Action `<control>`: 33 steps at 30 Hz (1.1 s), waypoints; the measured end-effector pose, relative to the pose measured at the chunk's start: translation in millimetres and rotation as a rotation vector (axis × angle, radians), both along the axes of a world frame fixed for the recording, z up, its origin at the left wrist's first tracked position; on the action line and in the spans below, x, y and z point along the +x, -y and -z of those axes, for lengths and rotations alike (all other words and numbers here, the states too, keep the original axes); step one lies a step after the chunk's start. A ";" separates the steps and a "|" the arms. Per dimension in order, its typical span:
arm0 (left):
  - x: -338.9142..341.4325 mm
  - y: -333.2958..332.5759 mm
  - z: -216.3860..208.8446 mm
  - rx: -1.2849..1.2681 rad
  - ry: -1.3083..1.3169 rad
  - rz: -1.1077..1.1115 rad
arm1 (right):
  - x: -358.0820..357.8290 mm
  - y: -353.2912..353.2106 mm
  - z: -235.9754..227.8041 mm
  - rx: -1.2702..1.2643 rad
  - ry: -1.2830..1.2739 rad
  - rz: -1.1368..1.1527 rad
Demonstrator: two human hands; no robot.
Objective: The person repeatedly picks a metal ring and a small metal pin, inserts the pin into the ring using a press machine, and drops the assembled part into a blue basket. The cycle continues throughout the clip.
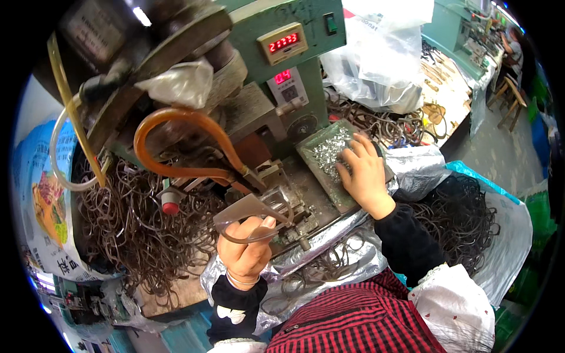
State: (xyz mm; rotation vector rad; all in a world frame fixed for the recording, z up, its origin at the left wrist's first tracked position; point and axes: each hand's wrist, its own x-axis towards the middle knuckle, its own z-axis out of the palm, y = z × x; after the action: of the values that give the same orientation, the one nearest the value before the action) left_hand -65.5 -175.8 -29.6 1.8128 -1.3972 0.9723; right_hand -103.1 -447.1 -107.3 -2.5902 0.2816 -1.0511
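My left hand (246, 247) is closed, with fingers and thumb gripping a translucent grey-brown curved loop (242, 213). The loop's far side reaches to the small clear-covered fixture (281, 203) at the front of a green bench machine (282, 17); whether they touch I cannot make out. To the right, my right hand (366, 175) lies over a flat metal tray (343, 197). Its fingers are spread and slightly bent at the edge of a scatter of tiny silver metal pieces (331, 148). No piece shows between those fingers, though the fingertips partly hide the tray.
Brown loops (135, 217) are heaped at the left, and more fill a lined bag (506, 235) at the right. A thick orange tube (176, 113) arches beside the fixture, near a red button (170, 207). Clear plastic bags (376, 59) stand behind the tray. Far right, another person (513, 53) sits.
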 end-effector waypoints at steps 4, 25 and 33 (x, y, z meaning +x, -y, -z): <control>3.9 8.9 6.7 -0.109 0.028 -0.032 | 6.8 11.4 -5.8 0.086 0.051 -0.037; 6.8 -120.5 5.6 -0.059 -0.059 -0.690 | -28.6 10.1 0.8 0.564 0.135 -0.119; 105.8 -254.1 4.0 0.465 0.001 -0.789 | -12.5 -8.3 -10.2 0.642 0.182 -0.217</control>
State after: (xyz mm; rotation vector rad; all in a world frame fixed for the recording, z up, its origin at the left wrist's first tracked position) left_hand 40.4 78.3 -33.6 2.8217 -0.9398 1.0597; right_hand -115.6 -438.8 -97.1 -1.8940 0.2372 -0.9203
